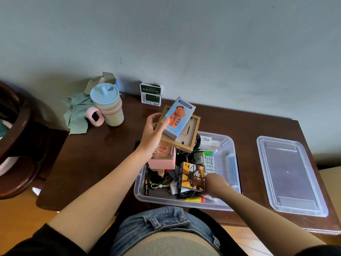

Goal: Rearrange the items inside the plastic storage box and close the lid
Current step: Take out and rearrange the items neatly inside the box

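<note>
A clear plastic storage box (232, 159) stands open on the dark wooden table, crammed with small items. Its clear lid (289, 174) lies flat on the table to the right. My left hand (153, 133) holds a blue mini fan box (180, 117) stacked on a wooden photo frame (192, 133), raised above the box's far left corner. My right hand (215, 183) reaches down into the box beside a panda-printed cube (192, 177); its fingers are hidden. A pink box with a rose (163, 157) sits at the box's left side, with black cables and a yellow tube (193, 199) around it.
A pastel cup with a blue lid (108, 105) and a green cloth (78, 114) sit at the table's far left. A green-and-white carton (151, 95) leans on the wall behind. A dark wooden chair (16, 137) stands left of the table.
</note>
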The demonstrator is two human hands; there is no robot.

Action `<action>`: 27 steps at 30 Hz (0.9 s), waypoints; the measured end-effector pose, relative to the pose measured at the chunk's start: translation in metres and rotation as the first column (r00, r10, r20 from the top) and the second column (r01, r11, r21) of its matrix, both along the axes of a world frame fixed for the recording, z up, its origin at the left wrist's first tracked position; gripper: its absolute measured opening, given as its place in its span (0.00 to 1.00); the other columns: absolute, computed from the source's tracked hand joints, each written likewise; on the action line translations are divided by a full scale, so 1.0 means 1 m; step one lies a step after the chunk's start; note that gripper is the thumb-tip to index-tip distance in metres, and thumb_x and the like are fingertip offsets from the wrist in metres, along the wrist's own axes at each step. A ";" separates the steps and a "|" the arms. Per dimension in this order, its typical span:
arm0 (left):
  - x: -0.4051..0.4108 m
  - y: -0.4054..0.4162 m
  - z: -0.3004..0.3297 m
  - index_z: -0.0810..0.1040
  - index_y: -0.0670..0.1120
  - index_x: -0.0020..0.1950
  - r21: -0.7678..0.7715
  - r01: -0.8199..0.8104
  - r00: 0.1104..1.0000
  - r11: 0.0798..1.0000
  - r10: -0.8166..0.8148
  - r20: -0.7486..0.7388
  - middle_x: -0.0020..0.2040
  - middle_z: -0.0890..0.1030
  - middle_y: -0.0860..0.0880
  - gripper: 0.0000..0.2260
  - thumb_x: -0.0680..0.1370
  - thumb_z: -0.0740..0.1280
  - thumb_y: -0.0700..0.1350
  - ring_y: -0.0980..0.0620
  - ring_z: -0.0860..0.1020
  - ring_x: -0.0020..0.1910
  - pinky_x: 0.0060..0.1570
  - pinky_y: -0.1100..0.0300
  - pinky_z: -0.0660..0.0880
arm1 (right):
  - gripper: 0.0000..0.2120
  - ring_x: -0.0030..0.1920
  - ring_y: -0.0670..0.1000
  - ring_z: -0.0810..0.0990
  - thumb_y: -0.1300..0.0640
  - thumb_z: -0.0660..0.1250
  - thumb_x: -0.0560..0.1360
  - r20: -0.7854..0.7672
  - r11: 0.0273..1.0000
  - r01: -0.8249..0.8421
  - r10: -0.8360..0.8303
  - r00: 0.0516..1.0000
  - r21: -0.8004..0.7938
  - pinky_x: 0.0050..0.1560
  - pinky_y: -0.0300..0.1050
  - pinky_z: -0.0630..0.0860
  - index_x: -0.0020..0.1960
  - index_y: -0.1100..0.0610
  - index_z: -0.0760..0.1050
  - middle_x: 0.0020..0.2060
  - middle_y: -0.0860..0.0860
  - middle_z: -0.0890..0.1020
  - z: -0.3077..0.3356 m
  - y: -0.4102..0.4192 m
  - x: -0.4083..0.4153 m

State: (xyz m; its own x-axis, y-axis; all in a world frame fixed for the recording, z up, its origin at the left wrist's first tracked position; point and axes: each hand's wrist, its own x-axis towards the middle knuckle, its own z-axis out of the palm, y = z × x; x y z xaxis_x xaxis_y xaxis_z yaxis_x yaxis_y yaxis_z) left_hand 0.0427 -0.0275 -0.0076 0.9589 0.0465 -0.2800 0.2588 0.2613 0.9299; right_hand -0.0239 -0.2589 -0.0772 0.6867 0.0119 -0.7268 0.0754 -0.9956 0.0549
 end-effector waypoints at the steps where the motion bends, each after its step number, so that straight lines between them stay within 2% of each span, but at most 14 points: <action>1: 0.000 0.000 0.000 0.67 0.45 0.64 -0.001 0.000 1.000 1.000 0.000 0.000 0.52 0.79 0.40 0.19 0.77 0.65 0.51 0.49 0.80 0.51 0.51 0.54 0.77 | 0.10 0.47 0.54 0.80 0.55 0.74 0.70 -0.024 0.999 -0.027 0.026 0.999 -0.023 0.42 0.43 0.73 0.45 0.59 0.75 0.47 0.55 0.82 0.001 0.000 0.000; 3: -0.001 0.000 0.000 0.67 0.45 0.65 -0.002 0.000 1.000 1.000 0.000 0.002 0.52 0.79 0.41 0.20 0.77 0.65 0.51 0.49 0.80 0.50 0.51 0.54 0.77 | 0.07 0.51 0.55 0.80 0.63 0.69 0.73 -0.037 0.993 -0.088 0.085 0.996 -0.082 0.44 0.43 0.74 0.51 0.61 0.77 0.51 0.55 0.82 -0.002 -0.002 -0.004; 6: -0.001 0.000 0.002 0.67 0.46 0.64 -0.002 0.009 1.000 1.000 -0.009 0.009 0.52 0.79 0.41 0.23 0.73 0.66 0.54 0.50 0.80 0.50 0.50 0.54 0.77 | 0.12 0.54 0.56 0.80 0.69 0.63 0.74 -0.044 0.978 -0.163 0.158 0.986 -0.134 0.51 0.46 0.76 0.56 0.62 0.76 0.54 0.55 0.80 -0.003 -0.001 -0.007; 12: 0.000 0.000 0.000 0.67 0.46 0.64 -0.010 0.012 1.000 1.000 -0.012 0.003 0.50 0.79 0.42 0.20 0.75 0.65 0.52 0.52 0.81 0.48 0.47 0.57 0.78 | 0.10 0.53 0.57 0.80 0.66 0.62 0.76 -0.035 0.918 -0.378 0.377 0.926 -0.120 0.52 0.48 0.77 0.56 0.62 0.77 0.52 0.56 0.81 0.012 0.001 -0.005; 14: 0.000 0.001 0.000 0.67 0.45 0.64 -0.018 0.004 1.000 1.000 -0.004 0.003 0.50 0.79 0.42 0.20 0.76 0.65 0.51 0.51 0.81 0.48 0.46 0.57 0.78 | 0.11 0.54 0.57 0.79 0.63 0.67 0.75 -0.081 0.918 -0.378 0.370 0.926 -0.125 0.52 0.48 0.78 0.57 0.62 0.75 0.54 0.55 0.80 0.021 0.002 -0.003; 16: -0.001 0.002 -0.001 0.67 0.45 0.64 -0.019 -0.002 1.000 1.000 0.002 0.011 0.50 0.79 0.42 0.18 0.77 0.65 0.50 0.52 0.81 0.47 0.45 0.59 0.79 | 0.15 0.54 0.55 0.80 0.57 0.73 0.72 -0.147 0.933 -0.344 0.328 0.933 -0.106 0.51 0.48 0.78 0.55 0.62 0.75 0.52 0.55 0.81 0.040 0.005 0.002; 18: -0.001 0.001 -0.001 0.67 0.45 0.65 -0.013 -0.001 1.000 1.000 0.001 0.015 0.50 0.79 0.42 0.18 0.78 0.65 0.50 0.54 0.81 0.45 0.42 0.62 0.79 | 0.15 0.50 0.53 0.81 0.53 0.74 0.70 -0.165 0.944 -0.328 0.320 0.933 -0.026 0.50 0.48 0.79 0.50 0.62 0.78 0.48 0.54 0.83 0.061 0.010 0.006; 20: 0.000 0.000 -0.001 0.67 0.45 0.64 -0.020 -0.002 1.000 1.000 0.002 0.009 0.49 0.80 0.43 0.19 0.77 0.65 0.50 0.55 0.82 0.44 0.40 0.63 0.79 | 0.11 0.45 0.51 0.81 0.52 0.72 0.71 -0.093 0.938 -0.313 0.329 0.940 0.150 0.48 0.47 0.79 0.46 0.61 0.80 0.44 0.53 0.84 0.080 0.023 0.007; 23: 0.000 0.001 -0.001 0.67 0.46 0.64 -0.025 0.000 1.000 1.000 0.000 0.005 0.49 0.80 0.43 0.18 0.77 0.66 0.51 0.55 0.82 0.43 0.40 0.63 0.79 | 0.07 0.42 0.48 0.77 0.53 0.66 0.75 0.060 0.844 -0.351 0.359 0.932 0.405 0.44 0.43 0.75 0.46 0.56 0.80 0.44 0.49 0.83 0.096 0.058 0.003; 25: -0.001 0.002 -0.002 0.68 0.47 0.64 -0.021 0.000 1.000 1.000 0.001 0.006 0.49 0.81 0.44 0.18 0.77 0.66 0.51 0.54 0.83 0.44 0.40 0.62 0.79 | 0.07 0.43 0.48 0.77 0.54 0.64 0.76 0.169 0.768 -0.435 0.405 0.898 0.469 0.45 0.43 0.74 0.50 0.53 0.80 0.46 0.49 0.83 0.090 0.084 0.000; 27: -0.001 0.002 -0.002 0.68 0.47 0.63 -0.025 -0.003 1.000 1.000 0.004 0.006 0.49 0.81 0.44 0.17 0.77 0.66 0.51 0.54 0.83 0.44 0.41 0.62 0.79 | 0.09 0.48 0.52 0.79 0.56 0.63 0.77 0.233 0.704 -0.556 0.508 0.829 0.443 0.48 0.46 0.76 0.54 0.53 0.80 0.49 0.51 0.83 0.075 0.108 0.001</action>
